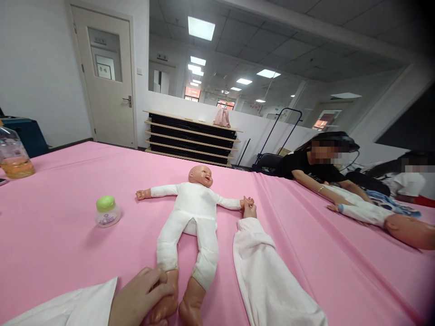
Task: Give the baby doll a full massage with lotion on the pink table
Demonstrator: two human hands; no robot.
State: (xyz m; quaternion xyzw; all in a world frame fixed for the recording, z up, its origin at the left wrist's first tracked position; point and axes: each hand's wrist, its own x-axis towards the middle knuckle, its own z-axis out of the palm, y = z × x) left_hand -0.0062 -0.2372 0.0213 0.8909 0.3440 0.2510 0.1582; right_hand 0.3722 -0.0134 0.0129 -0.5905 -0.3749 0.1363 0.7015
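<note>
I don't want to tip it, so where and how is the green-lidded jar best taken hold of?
Probably around the jar's body, below the green lid, pinched across opposite sides and approached from the wearer's side: it stands upright, with its rounded walls exposed. The left hand is the nearer one.

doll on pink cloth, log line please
doll: on its back; left hand: on lower leg; right hand: at doll's hand; jar: lidded

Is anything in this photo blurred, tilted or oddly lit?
Head view: the doll looks fairly sharp; pixelation blurs parts of two people at right; the door leans; the ceiling lights are glaring white; the jar casts a soft shadow toward lower left; the upper right corner is darkened.
</note>
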